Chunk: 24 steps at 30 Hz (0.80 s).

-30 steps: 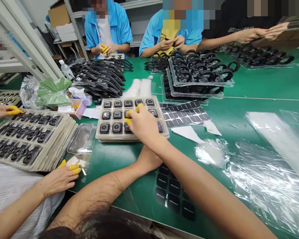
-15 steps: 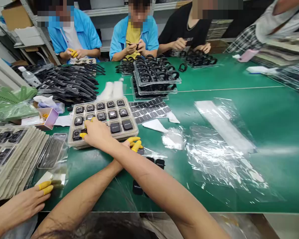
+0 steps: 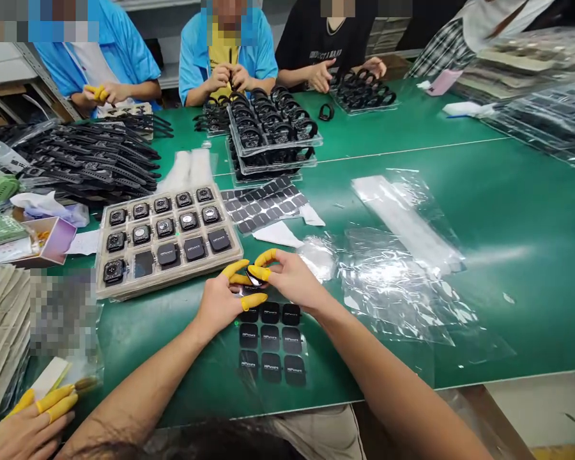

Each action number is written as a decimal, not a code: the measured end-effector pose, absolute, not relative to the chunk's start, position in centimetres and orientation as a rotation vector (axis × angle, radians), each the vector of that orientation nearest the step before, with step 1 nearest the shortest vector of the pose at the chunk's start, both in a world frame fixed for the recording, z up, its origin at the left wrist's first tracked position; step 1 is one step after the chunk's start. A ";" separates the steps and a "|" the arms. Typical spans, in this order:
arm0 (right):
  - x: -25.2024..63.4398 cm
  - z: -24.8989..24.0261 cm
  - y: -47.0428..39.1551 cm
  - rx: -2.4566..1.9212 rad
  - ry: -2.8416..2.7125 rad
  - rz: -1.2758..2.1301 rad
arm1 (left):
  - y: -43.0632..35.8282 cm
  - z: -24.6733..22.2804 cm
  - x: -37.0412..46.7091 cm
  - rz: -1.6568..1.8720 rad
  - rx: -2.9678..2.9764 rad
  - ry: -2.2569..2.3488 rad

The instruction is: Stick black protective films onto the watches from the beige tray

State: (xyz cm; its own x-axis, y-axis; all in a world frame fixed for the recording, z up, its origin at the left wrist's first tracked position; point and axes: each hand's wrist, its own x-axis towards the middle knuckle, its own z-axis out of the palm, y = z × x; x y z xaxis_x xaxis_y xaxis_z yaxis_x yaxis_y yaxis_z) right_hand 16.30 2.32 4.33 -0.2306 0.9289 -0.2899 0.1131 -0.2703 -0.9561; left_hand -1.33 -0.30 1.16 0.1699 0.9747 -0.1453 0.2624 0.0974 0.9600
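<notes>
My left hand (image 3: 223,300) and my right hand (image 3: 292,278) meet over the green table (image 3: 508,255), both with yellow finger cots. Together they pinch a small dark watch body (image 3: 255,276) between their fingertips. Right below them lies a clear sheet of black rectangular stickers (image 3: 271,342). To the left and a little farther back stands a beige tray of watch bodies (image 3: 165,233); some in its front row carry black stickers.
Crumpled clear plastic film (image 3: 402,281) lies right of my hands. A second sticker sheet (image 3: 263,204) and stacked trays of strapped watches (image 3: 273,134) sit beyond. Black straps (image 3: 91,163) pile at left. A co-worker's hand (image 3: 33,415) is at bottom left; several people work across the table.
My right hand left the tray and came back toward me with a watch body. My left hand rose to join it above the sticker sheet. The view swung right.
</notes>
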 end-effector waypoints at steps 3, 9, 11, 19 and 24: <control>15.8 3.1 1.9 -1.430 -1.379 1.345 | -0.4 1.2 -1.3 0.859 1.387 1.320; 15.1 2.1 1.0 -1.471 -1.429 1.369 | -0.5 0.8 -1.5 0.908 1.443 1.299; 15.7 2.1 1.5 -1.443 -1.487 1.399 | -0.5 0.7 -1.6 0.915 1.433 1.291; 22.0 1.5 8.7 -1.849 -1.842 0.309 | -0.6 0.5 -1.6 0.924 1.319 1.348; 21.8 2.8 6.5 -1.472 -2.016 0.410 | -0.5 0.7 -1.5 0.908 1.311 1.362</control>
